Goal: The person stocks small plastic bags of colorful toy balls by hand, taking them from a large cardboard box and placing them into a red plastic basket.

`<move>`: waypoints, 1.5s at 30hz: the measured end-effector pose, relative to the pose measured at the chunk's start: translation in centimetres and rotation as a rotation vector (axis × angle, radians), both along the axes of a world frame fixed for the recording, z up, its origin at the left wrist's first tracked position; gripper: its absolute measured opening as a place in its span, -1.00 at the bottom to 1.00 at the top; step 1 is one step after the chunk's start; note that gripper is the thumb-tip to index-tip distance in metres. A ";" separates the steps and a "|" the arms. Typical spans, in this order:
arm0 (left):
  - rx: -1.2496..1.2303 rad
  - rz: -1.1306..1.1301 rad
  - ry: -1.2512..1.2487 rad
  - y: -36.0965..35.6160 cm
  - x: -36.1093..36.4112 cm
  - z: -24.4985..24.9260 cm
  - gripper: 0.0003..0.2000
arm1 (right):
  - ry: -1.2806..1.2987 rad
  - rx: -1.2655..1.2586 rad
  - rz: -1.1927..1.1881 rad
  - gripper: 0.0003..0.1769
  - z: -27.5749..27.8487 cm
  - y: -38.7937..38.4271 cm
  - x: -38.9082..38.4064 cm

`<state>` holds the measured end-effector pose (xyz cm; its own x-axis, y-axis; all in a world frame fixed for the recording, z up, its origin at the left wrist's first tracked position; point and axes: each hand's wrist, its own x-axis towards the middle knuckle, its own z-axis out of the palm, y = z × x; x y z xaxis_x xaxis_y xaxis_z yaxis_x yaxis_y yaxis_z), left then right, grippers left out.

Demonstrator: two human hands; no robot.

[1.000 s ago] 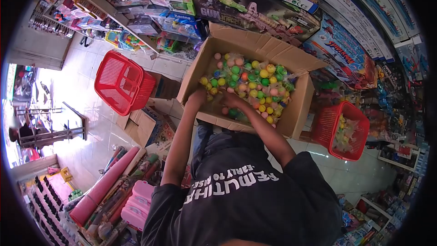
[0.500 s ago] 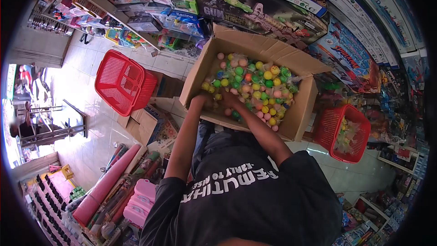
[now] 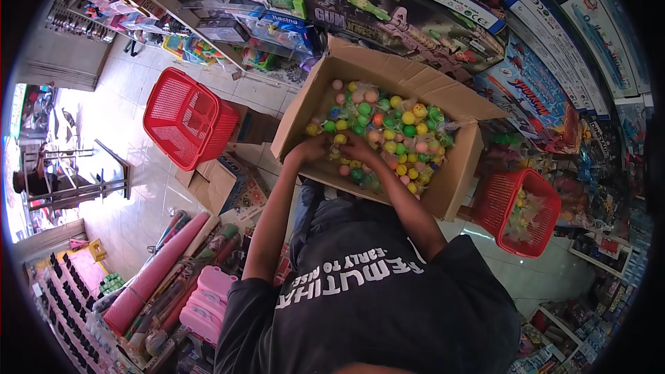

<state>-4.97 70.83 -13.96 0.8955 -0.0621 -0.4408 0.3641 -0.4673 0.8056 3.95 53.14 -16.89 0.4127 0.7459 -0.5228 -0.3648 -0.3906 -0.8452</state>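
Observation:
An open cardboard box (image 3: 467, 173) in front of me holds many small colourful balls (image 3: 388, 122), yellow, green, pink and orange, some wrapped in clear plastic. My left hand (image 3: 313, 148) is inside the box's near left part, its fingers bent inward. Close to it, my right hand (image 3: 358, 149) has its fingers curled towards the left one. Between the fingertips of both hands is a yellow ball (image 3: 340, 139); whether plastic film surrounds it is too small to tell.
A red basket (image 3: 225, 128) stands to the left of the box. Another red basket (image 3: 547, 225), with bagged balls inside, is at the right. Boxed toys (image 3: 409, 21) line the far side. Pink cases (image 3: 206, 305) and rolled sheets (image 3: 156, 273) stand at the lower left.
Both hands have risen slightly out of the balls and come closer together, with a yellow ball now between their fingertips. The view has shifted a little.

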 end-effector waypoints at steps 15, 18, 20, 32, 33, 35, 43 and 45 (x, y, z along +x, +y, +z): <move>-0.087 0.397 -0.158 -2.3 -0.5 7.6 -0.72 | 0.180 0.197 -0.042 -0.49 7.2 0.0 0.0; 0.088 0.495 -0.427 -1.4 -1.1 8.2 -0.75 | 0.205 0.228 -0.023 -0.54 6.7 1.6 1.3; 0.037 0.555 -0.410 -0.6 -1.7 10.4 -0.75 | 0.139 0.164 0.006 -0.58 6.2 1.9 2.4; -0.210 0.901 -0.512 1.1 -2.9 11.6 -0.71 | -0.944 -0.088 0.263 -0.60 0.2 6.9 1.8; -0.229 0.885 -0.528 1.0 -2.9 11.2 -0.71 | -0.929 -0.163 0.278 -0.63 0.6 7.0 1.5; -0.246 0.872 -0.552 1.0 -3.2 10.5 -0.72 | -0.924 -0.222 0.255 -0.67 1.4 7.2 0.9; -0.278 0.886 -0.535 0.8 -3.8 11.3 -0.72 | -0.960 -0.212 0.375 -0.65 -0.1 6.6 1.2; -0.313 0.881 -0.536 0.8 -4.0 11.6 -0.70 | -1.082 -0.037 0.305 -0.68 0.0 5.7 0.8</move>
